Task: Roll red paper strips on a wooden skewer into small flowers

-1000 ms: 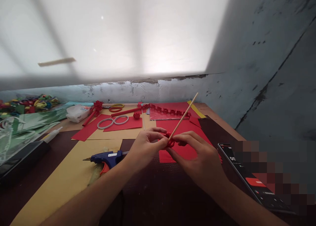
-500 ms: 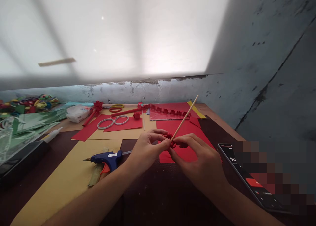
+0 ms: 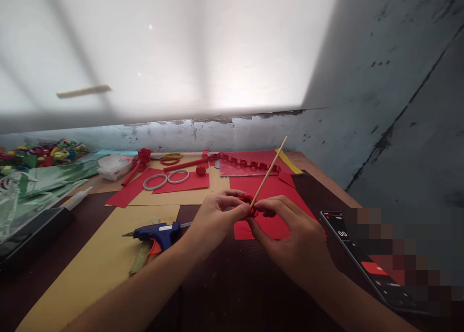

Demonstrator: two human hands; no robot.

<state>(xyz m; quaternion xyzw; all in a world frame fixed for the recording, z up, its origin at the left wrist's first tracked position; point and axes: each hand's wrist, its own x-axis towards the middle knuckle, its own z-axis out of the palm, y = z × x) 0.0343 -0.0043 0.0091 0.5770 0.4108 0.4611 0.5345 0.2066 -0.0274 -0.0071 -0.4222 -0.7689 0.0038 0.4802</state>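
Between my two hands is a small red paper piece [image 3: 249,200], mostly covered by fingers. A thin wooden stick [image 3: 268,171] rises from it, leaning up to the right. My left hand [image 3: 221,216] pinches the stick's lower end and the paper from the left. On the right side, the fingertips of my right hand [image 3: 286,225] are pressed on the same red paper. Both hands are above red paper sheets [image 3: 268,230] on the dark table.
A blue glue gun [image 3: 159,233] lies left of my hands. Behind are two rings [image 3: 155,181], a red paper flower [image 3: 144,155], scissors [image 3: 170,159] and a red curled strip [image 3: 250,164]. A phone [image 3: 366,259] lies at the right, a white tub [image 3: 115,166] at the back left.
The stick's upper end has tilted slightly left and up. My hands have hardly moved and keep hold of the red paper.
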